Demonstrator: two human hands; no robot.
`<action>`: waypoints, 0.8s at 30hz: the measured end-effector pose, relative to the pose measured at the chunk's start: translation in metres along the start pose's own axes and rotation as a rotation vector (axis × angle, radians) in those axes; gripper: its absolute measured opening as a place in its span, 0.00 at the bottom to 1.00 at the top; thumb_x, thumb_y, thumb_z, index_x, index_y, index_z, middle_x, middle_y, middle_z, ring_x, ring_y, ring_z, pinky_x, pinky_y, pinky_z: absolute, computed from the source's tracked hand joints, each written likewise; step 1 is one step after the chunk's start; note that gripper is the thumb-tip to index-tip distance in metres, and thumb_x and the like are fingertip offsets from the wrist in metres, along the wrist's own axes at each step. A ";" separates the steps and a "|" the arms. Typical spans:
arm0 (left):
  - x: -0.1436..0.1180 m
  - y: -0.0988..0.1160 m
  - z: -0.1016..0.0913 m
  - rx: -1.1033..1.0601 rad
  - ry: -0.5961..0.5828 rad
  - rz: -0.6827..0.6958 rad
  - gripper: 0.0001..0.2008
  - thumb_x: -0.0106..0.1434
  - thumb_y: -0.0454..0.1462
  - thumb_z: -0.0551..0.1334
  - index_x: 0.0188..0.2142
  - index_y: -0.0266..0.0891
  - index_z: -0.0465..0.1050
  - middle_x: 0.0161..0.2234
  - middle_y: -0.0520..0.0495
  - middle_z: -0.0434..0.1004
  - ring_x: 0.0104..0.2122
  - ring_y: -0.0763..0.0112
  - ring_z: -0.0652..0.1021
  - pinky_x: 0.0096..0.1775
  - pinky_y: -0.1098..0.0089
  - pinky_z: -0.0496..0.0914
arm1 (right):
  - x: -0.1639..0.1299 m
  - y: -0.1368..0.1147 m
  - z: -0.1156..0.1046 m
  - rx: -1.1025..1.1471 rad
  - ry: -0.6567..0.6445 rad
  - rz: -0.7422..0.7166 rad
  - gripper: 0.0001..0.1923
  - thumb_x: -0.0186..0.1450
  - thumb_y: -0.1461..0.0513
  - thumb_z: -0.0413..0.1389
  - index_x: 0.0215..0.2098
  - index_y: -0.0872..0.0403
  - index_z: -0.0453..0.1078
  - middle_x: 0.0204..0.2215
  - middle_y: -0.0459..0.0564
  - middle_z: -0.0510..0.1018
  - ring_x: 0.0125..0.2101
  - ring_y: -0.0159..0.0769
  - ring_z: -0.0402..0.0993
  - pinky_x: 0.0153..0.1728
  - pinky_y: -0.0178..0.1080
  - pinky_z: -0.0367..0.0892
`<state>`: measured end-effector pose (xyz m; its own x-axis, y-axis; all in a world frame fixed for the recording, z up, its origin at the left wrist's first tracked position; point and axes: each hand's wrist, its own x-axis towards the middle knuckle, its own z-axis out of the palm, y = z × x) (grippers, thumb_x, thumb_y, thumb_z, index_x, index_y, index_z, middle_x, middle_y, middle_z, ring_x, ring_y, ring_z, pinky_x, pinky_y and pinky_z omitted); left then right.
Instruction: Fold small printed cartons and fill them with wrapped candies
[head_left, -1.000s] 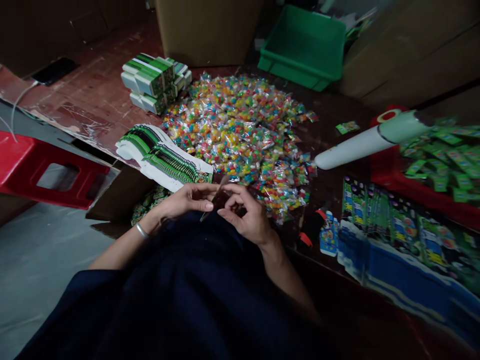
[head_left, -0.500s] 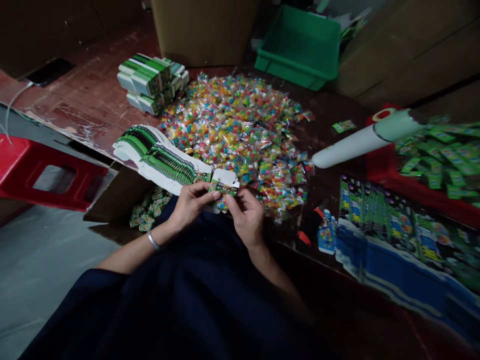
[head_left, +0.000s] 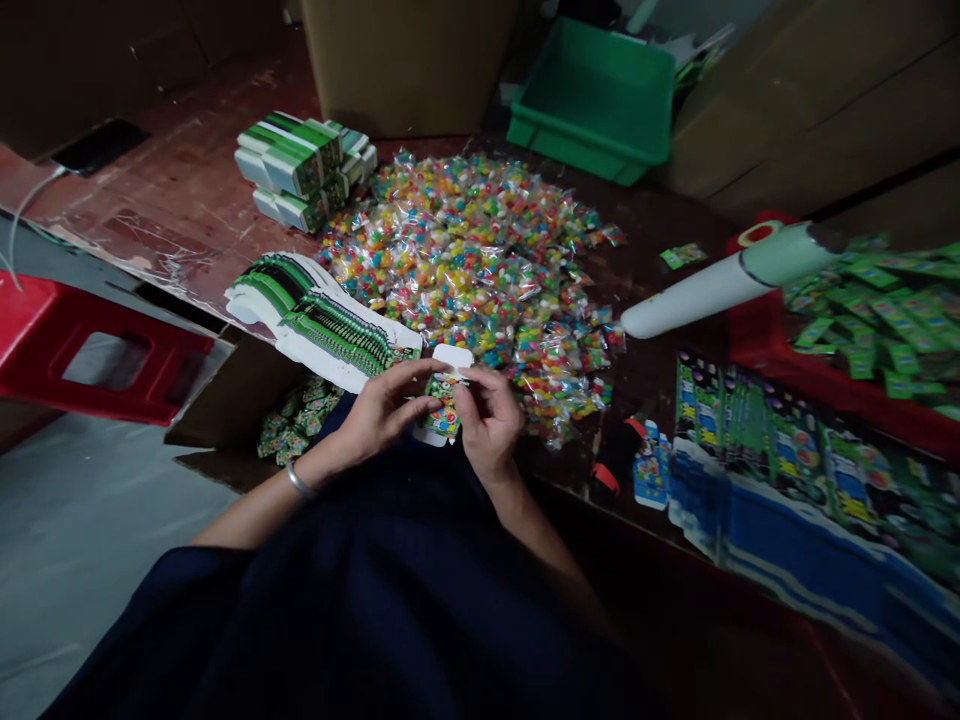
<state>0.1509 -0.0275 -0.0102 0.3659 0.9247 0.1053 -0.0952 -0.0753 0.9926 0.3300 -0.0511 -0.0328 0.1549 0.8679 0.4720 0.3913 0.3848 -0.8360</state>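
Between my two hands is a small green printed carton [head_left: 444,398], with a white flap standing up at its far end and another pale flap at its near end. My left hand [head_left: 384,402] pinches the carton's left side between thumb and fingers. On its right side, the thumb and fingers of my right hand [head_left: 489,415] close on it near the upper flap. A fanned row of flat green and white cartons [head_left: 330,325] lies just beyond my left hand. Past both hands spreads a large heap of clear candy packets [head_left: 480,260] with multicoloured sweets.
Banded carton bundles [head_left: 289,165] stand at the back left, and a green tray [head_left: 592,145] at the back. On the right are a white tube [head_left: 690,300], printed pouches [head_left: 780,450] and a blue carton [head_left: 651,465]. An open cardboard box [head_left: 225,405] with small packs sits below left.
The carton has turned from lying sideways to pointing away from me, its white flap now upright. My left fingers have stretched along its side; both hands stay in nearly the same place.
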 end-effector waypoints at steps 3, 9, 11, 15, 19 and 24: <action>0.000 0.006 -0.004 -0.044 -0.125 -0.078 0.15 0.67 0.40 0.69 0.52 0.38 0.77 0.47 0.41 0.79 0.38 0.68 0.79 0.39 0.70 0.76 | 0.006 -0.001 -0.004 -0.068 -0.007 -0.135 0.03 0.71 0.63 0.59 0.38 0.49 0.75 0.34 0.47 0.80 0.36 0.37 0.79 0.39 0.41 0.75; -0.004 0.006 0.003 -0.141 -0.036 -0.090 0.15 0.65 0.41 0.71 0.47 0.39 0.73 0.43 0.47 0.73 0.35 0.74 0.75 0.36 0.74 0.74 | 0.014 -0.009 -0.003 0.122 -0.009 0.004 0.07 0.70 0.60 0.62 0.35 0.48 0.69 0.41 0.49 0.83 0.42 0.39 0.82 0.44 0.43 0.76; -0.004 0.006 0.005 -0.180 0.040 -0.048 0.17 0.63 0.42 0.73 0.45 0.41 0.70 0.42 0.49 0.72 0.36 0.74 0.76 0.38 0.75 0.76 | 0.015 -0.013 -0.001 0.258 0.008 0.096 0.09 0.69 0.57 0.64 0.42 0.47 0.69 0.38 0.47 0.83 0.39 0.38 0.82 0.42 0.42 0.77; -0.005 0.006 0.005 -0.183 0.038 -0.046 0.18 0.63 0.43 0.73 0.44 0.41 0.67 0.41 0.50 0.70 0.35 0.76 0.77 0.37 0.75 0.78 | 0.024 -0.022 -0.004 0.363 -0.119 0.166 0.13 0.66 0.51 0.67 0.36 0.48 0.71 0.33 0.45 0.79 0.37 0.37 0.79 0.42 0.41 0.76; -0.007 0.005 0.000 -0.093 0.021 -0.042 0.17 0.65 0.40 0.72 0.45 0.41 0.66 0.44 0.48 0.71 0.39 0.72 0.80 0.40 0.72 0.80 | 0.033 -0.027 -0.012 0.335 -0.222 0.378 0.14 0.61 0.52 0.70 0.34 0.50 0.74 0.32 0.45 0.80 0.33 0.35 0.77 0.37 0.38 0.74; -0.008 0.007 0.000 -0.069 -0.034 -0.032 0.15 0.65 0.35 0.70 0.46 0.41 0.67 0.44 0.47 0.74 0.40 0.71 0.80 0.43 0.70 0.80 | 0.042 -0.022 -0.019 0.290 -0.259 0.436 0.14 0.59 0.53 0.71 0.28 0.52 0.75 0.27 0.44 0.79 0.29 0.33 0.75 0.33 0.37 0.72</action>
<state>0.1475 -0.0355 -0.0036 0.4007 0.9130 0.0764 -0.1460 -0.0187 0.9891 0.3448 -0.0287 0.0106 0.0052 0.9999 0.0140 0.0708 0.0136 -0.9974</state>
